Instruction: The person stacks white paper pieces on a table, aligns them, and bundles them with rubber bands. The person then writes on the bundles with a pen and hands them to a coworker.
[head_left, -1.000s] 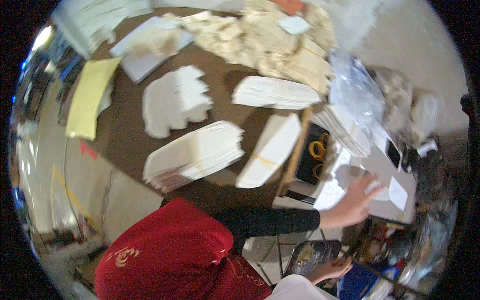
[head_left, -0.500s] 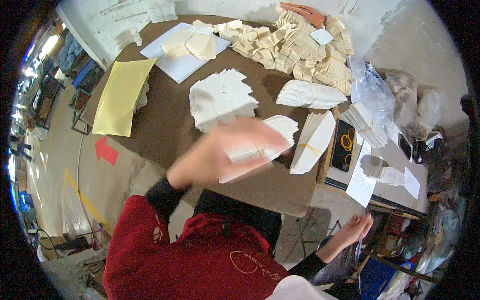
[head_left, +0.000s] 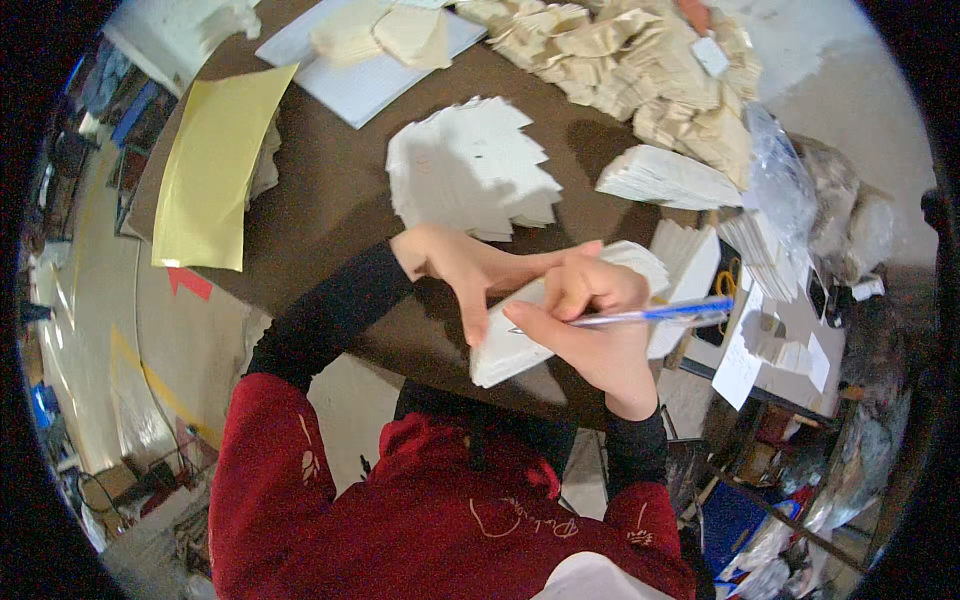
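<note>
1. Evidently, writing is under way: the right hand (head_left: 608, 345) pinches a slim blue-and-white pen (head_left: 690, 309) over a long white stack of thin, paper-like pieces (head_left: 508, 358).
2. The left hand (head_left: 462, 268) is spread wide, its thumb at the stack's left end and its fingers along the far side, apparently steadying it rather than clasping it.
3. That stack lies beneath both hands, near the close edge of the dark brown table (head_left: 325, 190).
4. As for what is done, a short dark mark shows on the top piece beside the right thumb; the inscription looks barely begun, though the fingers hide much of the surface.
5. As for what is left, a fanned white stack with jagged edges (head_left: 470, 175) bears a small dark mark, and a long white bundle (head_left: 668, 180) lies farther right; whether either is finished, I cannot tell.
</note>
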